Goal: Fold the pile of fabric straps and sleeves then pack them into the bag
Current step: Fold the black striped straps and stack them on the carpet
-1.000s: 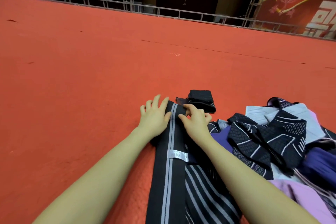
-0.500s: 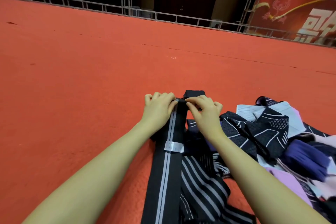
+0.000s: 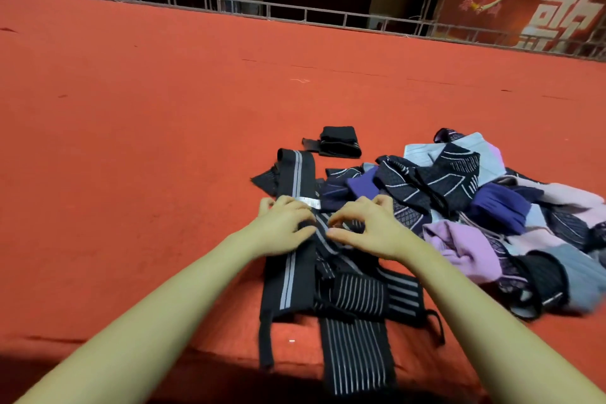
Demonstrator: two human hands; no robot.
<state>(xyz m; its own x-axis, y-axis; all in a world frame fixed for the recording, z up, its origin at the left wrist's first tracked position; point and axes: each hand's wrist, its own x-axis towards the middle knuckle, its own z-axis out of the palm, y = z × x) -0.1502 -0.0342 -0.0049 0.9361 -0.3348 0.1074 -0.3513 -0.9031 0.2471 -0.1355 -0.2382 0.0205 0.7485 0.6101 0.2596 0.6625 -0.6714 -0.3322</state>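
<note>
Black strap (image 3: 295, 233) with grey centre stripes, lengthwise at frame centre on red carpet (image 3: 131, 141) | step: I judge folding under way | left hand (image 3: 285, 226) curled on it, right hand (image 3: 364, 226) pinching beside | next: bring an end over squarely | pile (image 3: 475, 207) right; one folded piece (image 3: 337, 143) above; no bag visible.

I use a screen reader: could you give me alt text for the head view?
Two bare hands, left and right, grip a long black strap with grey stripes laid on red carpet. A tangled pile of fabric lies right; a folded black strap sits beyond.
</note>
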